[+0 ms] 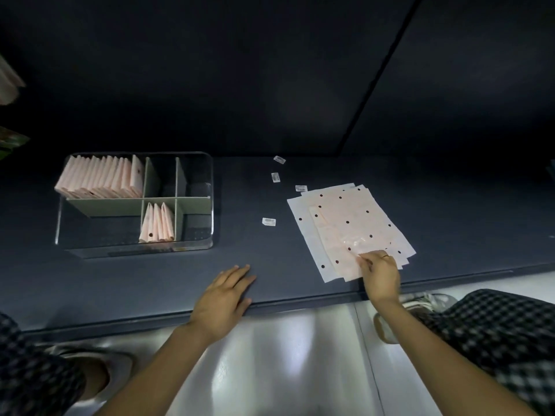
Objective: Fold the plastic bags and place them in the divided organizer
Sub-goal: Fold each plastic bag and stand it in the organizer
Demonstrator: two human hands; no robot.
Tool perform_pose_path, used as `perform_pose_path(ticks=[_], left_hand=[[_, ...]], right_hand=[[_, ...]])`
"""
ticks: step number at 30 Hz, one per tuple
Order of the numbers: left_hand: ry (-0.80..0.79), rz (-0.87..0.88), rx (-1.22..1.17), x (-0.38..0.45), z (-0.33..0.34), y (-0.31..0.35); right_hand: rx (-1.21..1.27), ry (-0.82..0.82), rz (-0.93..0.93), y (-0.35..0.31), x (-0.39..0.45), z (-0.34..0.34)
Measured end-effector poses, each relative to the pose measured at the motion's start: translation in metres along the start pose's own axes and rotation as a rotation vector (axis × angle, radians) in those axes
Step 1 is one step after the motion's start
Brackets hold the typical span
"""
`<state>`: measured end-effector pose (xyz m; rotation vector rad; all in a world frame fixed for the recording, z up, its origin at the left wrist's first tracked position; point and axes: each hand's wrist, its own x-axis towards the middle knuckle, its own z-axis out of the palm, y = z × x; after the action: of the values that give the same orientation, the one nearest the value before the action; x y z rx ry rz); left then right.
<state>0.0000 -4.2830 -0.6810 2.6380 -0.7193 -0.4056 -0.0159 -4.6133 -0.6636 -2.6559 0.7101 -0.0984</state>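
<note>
Stack of flat pink bags (pixel 351 226) right of centre, dotted, fanned a bit, near desk's front edge. Looks like pick-up step: top bag getting peeled off stack, fold not started.

Right hand (pixel 379 274) at stack's lower edge, fingertips (pixel 365 259) curled, pinching top sheet's corner. Next move probably needs clean separation, thin plastic clings, so easy to drag two.

Left hand (pixel 223 298) flat on desk (pixel 270 259), fingers spread, holding nothing.

Clear divided organizer (pixel 135 202) left of centre; folded bags (pixel 99 178) fill its upper-left compartment, few more (pixel 156 223) in lower-middle one.

Small labels (pixel 268 221) scattered between organizer and stack.
</note>
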Motion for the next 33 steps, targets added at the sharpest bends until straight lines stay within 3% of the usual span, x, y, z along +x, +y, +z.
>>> perform_pose_path(ticks=[5, 8, 17, 24, 27, 30, 33], left_hand=[[0.014, -0.045, -0.080, 0.006, -0.008, 0.010], [0.012, -0.046, -0.146, 0.012, -0.014, 0.022], [0.041, 0.030, -0.240, 0.022, -0.017, 0.046], [0.027, -0.258, -0.465, 0.013, -0.018, 0.033], [0.038, -0.400, -0.696, 0.013, -0.019, 0.021], [0.091, -0.514, -0.952, 0.015, -0.023, 0.017], [0.134, -0.607, -1.009, 0.017, -0.023, 0.014]], right_hand=[[0.095, 0.018, 0.004, -0.027, 0.003, 0.001], [0.240, -0.113, 0.020, -0.049, -0.002, 0.008], [0.291, -0.555, -0.379, -0.106, -0.050, 0.014], [0.461, -0.910, -0.291, -0.125, -0.045, -0.010], [0.428, -1.049, -0.306, -0.109, -0.018, -0.033], [0.400, -1.062, -0.268, -0.091, 0.002, -0.043], [0.550, -0.835, -0.110, -0.085, 0.008, -0.024]])
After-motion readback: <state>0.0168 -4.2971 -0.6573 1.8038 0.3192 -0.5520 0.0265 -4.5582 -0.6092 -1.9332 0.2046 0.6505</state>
